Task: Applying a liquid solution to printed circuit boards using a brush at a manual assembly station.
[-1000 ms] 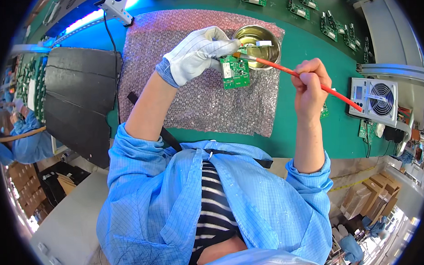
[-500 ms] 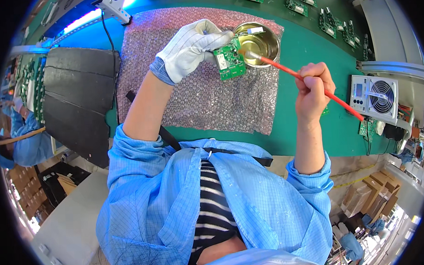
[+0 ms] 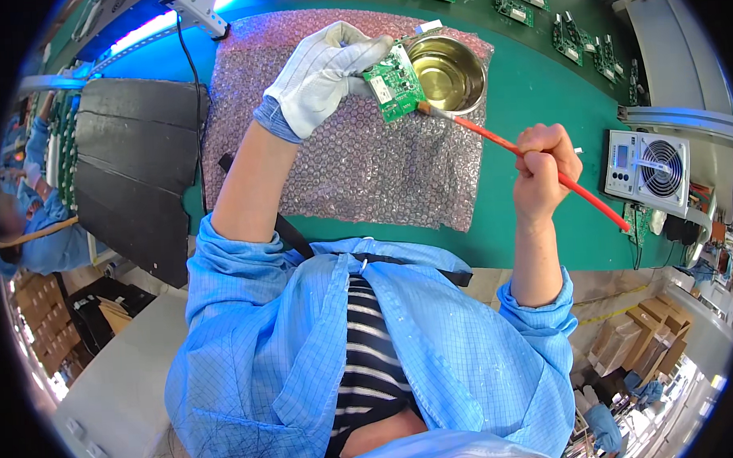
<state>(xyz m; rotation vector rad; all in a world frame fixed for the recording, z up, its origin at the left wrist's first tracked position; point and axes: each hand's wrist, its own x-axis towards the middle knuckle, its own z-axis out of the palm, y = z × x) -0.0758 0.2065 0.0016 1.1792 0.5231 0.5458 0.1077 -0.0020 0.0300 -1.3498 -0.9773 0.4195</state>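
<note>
My left hand (image 3: 322, 73), in a white glove, grips a small green circuit board (image 3: 395, 84) and holds it tilted over a sheet of bubble wrap (image 3: 364, 160). My bare right hand (image 3: 546, 168) is closed around a long red-handled brush (image 3: 533, 158). The brush tip touches the board's lower right corner, just in front of a round metal bowl (image 3: 447, 65) of clear liquid.
The bubble wrap lies on a green bench mat (image 3: 531, 94). Black mats (image 3: 138, 164) lie at the left. A small grey fan unit (image 3: 649, 173) stands at the right. Several green circuit boards (image 3: 536, 13) lie along the far edge. Another person in blue (image 3: 40, 232) sits at the far left.
My left hand has lifted the board up and away toward the bowl. The brush tip has come out of the bowl and now meets the board's corner.
</note>
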